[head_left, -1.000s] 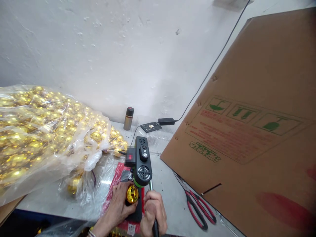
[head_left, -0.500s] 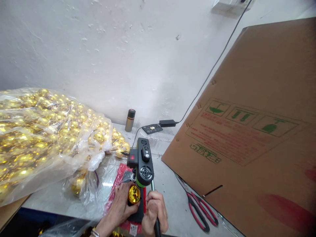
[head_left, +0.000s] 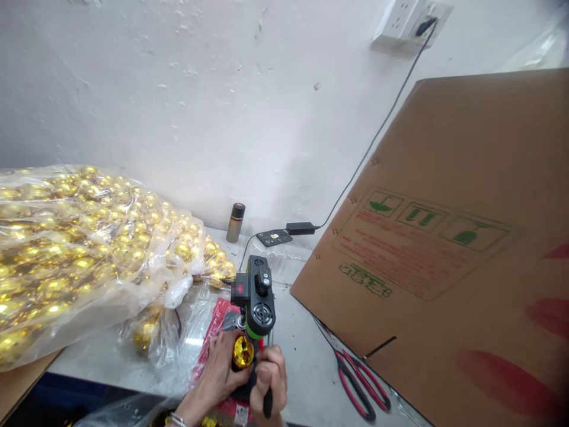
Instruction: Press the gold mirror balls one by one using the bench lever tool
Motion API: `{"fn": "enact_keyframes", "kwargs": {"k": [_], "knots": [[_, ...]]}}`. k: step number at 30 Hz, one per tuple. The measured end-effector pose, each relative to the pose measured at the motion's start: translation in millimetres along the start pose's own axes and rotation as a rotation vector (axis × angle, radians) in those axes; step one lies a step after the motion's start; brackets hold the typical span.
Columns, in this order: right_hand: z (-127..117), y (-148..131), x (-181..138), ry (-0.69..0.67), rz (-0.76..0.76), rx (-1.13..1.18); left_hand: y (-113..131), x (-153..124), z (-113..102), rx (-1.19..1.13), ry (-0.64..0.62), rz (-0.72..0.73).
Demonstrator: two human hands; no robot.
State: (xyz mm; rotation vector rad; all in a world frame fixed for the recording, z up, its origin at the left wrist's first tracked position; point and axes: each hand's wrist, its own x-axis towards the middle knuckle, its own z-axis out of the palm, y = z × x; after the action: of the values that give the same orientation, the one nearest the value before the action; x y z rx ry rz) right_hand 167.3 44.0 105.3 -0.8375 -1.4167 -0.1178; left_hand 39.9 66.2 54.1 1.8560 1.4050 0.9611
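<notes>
A small faceted gold ball [head_left: 243, 351] sits under the nose of a black bench tool [head_left: 259, 296], pinched from the left by the left hand [head_left: 217, 370], whose fingers curl around it and press it against the tool's base. Just to the right of that hand, nearly touching it, the right hand [head_left: 267, 379] is clenched around a dark lever handle [head_left: 267, 408] that runs down from the tool's side; the thumb lies along the top of the grip. The tool rises directly above both hands, with a round grille and a dark knob on its face and a green band at its lower end. Under the hands and the tool's base lies a red sheet [head_left: 213, 332].

To the left of the left hand, crumpled clear plastic spreads over the grey table [head_left: 302, 356], and beyond it a big clear bag of gold balls [head_left: 80, 249] is heaped. To the right of the right hand, red-handled scissors [head_left: 361, 388] lie on the table, their tips under the edge of a large cardboard box [head_left: 444, 267] with green handling marks. Beyond the hands, by the wall, stand a small metal cylinder [head_left: 235, 221], a flat black device [head_left: 274, 238] and a power adapter [head_left: 301, 228], its cable [head_left: 377, 133] climbing to a wall socket [head_left: 406, 24].
</notes>
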Motion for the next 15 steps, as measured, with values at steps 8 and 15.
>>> {"fn": "enact_keyframes", "kwargs": {"k": [8,15], "knots": [[-19.8,-35.7,64.2,-0.130,0.203,0.023,-16.6,-15.2,8.3,0.070,0.030,-0.004],[-15.2,-39.4,63.5,-0.117,0.268,0.106,-72.7,-49.1,3.0,0.161,0.078,0.182]]}}
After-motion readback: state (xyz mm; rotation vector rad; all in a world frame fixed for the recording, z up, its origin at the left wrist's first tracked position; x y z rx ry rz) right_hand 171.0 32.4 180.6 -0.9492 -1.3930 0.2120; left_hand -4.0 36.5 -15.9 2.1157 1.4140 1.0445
